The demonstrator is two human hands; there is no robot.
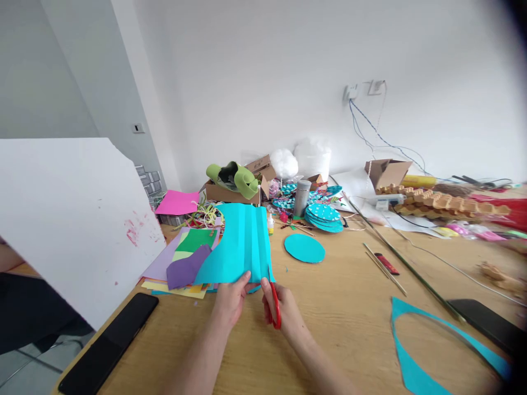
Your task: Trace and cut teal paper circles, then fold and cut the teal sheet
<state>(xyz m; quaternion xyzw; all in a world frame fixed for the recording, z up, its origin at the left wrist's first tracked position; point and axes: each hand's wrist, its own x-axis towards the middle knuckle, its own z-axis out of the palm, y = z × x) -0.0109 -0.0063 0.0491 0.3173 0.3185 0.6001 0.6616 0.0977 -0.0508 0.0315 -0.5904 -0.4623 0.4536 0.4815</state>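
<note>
My left hand (pixel 233 298) pinches the lower edge of a bright blue sheet of paper (pixel 236 241), thumb on top. The sheet has fold lines and a curved cut-out on its left side. Red-handled scissors (pixel 275 307) are gripped in my right hand (pixel 282 307), their blades at the sheet's lower right edge. Part of the blades is hidden by the paper and my thumb. A blue paper disc (pixel 304 248) lies flat to the right of the sheet, beyond my hands.
Coloured papers (pixel 187 269) are piled at left beside a black phone (pixel 111 343) and a large white board (pixel 74 219). A steel bottle (pixel 302 197) stands behind dotted discs (pixel 324 216). Sticks (pixel 385 269), a long green stem (pixel 403 258) and a blue paper offcut (pixel 405 351) lie right.
</note>
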